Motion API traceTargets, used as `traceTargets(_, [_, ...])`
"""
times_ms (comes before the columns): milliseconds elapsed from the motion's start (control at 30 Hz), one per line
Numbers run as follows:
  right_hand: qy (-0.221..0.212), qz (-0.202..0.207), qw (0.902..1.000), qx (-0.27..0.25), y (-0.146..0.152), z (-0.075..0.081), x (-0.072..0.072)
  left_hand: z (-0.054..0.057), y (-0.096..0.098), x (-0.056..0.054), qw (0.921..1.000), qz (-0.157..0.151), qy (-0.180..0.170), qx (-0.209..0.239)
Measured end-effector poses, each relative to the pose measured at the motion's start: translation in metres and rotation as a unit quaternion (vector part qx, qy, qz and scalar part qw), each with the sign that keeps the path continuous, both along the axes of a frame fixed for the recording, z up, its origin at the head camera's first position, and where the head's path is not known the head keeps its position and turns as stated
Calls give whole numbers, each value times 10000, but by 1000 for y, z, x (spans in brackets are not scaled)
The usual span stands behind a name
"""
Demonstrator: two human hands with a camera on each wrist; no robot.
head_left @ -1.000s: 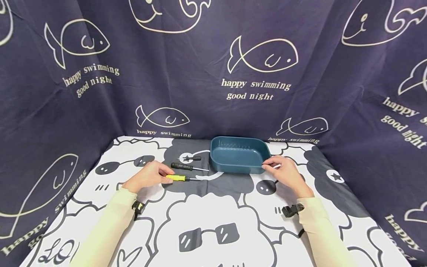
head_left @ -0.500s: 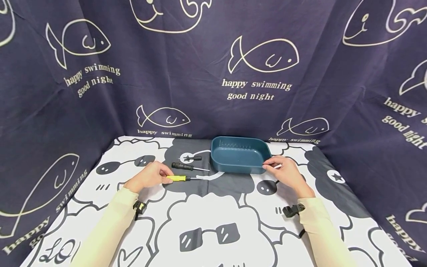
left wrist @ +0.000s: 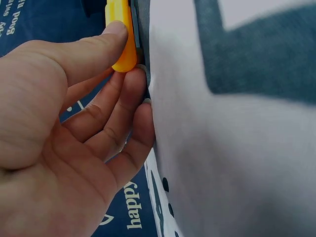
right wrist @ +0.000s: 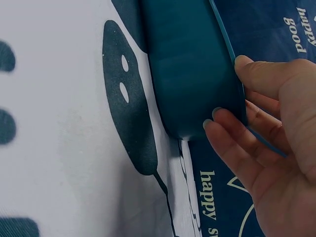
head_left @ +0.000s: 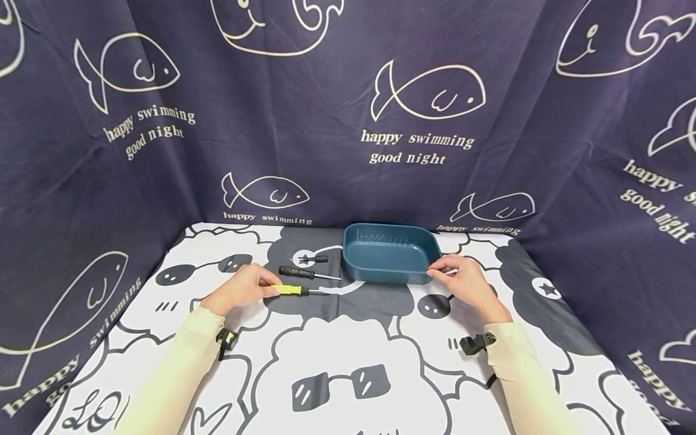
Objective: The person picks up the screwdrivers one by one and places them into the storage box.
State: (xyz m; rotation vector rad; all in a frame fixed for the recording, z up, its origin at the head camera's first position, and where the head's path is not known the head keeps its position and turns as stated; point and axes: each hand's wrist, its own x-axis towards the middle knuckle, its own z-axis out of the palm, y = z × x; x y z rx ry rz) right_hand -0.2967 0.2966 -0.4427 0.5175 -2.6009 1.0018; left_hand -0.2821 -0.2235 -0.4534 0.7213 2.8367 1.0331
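Observation:
In the head view my left hand (head_left: 243,288) pinches the handle end of a yellow screwdriver (head_left: 290,290), whose shaft points right toward the bin. The left wrist view shows the thumb pressed on the yellow handle (left wrist: 118,12), fingers beneath it, fingertips right at the cloth. My right hand (head_left: 464,280) holds the near right corner of a dark teal plastic bin (head_left: 386,277). Seen from the right wrist, the thumb lies at the bin's rim (right wrist: 236,64) and the other fingers are against its outer wall. Nothing lies inside the bin.
A black screwdriver (head_left: 296,271) lies just behind the yellow one, its shaft toward the bin. Farther back is a smaller black screwdriver (head_left: 319,258) with its tip to the left. A dark blue printed curtain (head_left: 337,163) rises behind the cartoon-patterned tablecloth (head_left: 348,344).

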Motion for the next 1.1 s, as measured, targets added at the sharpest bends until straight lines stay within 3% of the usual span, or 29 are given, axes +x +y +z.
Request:
traceTargets(767, [-13, -60, 10000, 16, -1, -3, 4, 24, 2, 2, 9988, 170, 431, 129])
traceTargets(1100, [77, -19, 10000, -26, 0, -1, 2, 44, 23, -4, 9971, 357, 554, 385])
